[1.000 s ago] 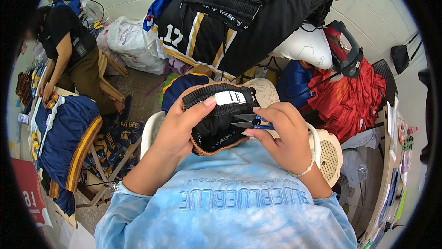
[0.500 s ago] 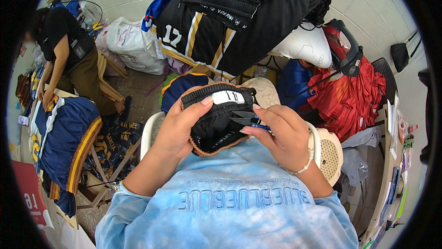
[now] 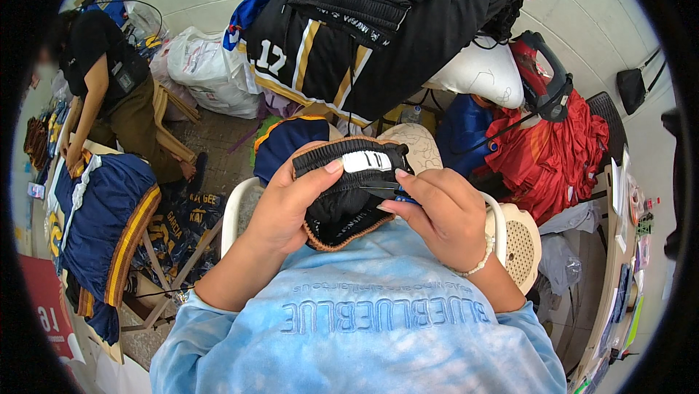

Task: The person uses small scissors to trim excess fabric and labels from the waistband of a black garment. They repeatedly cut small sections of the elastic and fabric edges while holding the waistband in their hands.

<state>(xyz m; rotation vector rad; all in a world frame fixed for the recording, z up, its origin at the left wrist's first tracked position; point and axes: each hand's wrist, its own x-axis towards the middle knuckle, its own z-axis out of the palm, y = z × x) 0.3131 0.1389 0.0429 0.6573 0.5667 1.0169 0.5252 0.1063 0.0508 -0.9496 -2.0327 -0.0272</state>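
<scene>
I see the black garment (image 3: 342, 205) bunched at chest height, over my lap, between both hands. Left hand (image 3: 287, 208): fingers curled under the fabric, thumb pressed onto the ribbed waistband beside the white label (image 3: 366, 161). Right hand (image 3: 437, 212): fingers pressed together, pinching a small dark tool (image 3: 389, 191) at the label's edge. My judgement: light, soft, floppy cloth; the stiffer waistband gives the best hold. Behind: striped jersey (image 3: 328, 52), red cloth (image 3: 553, 154).
</scene>
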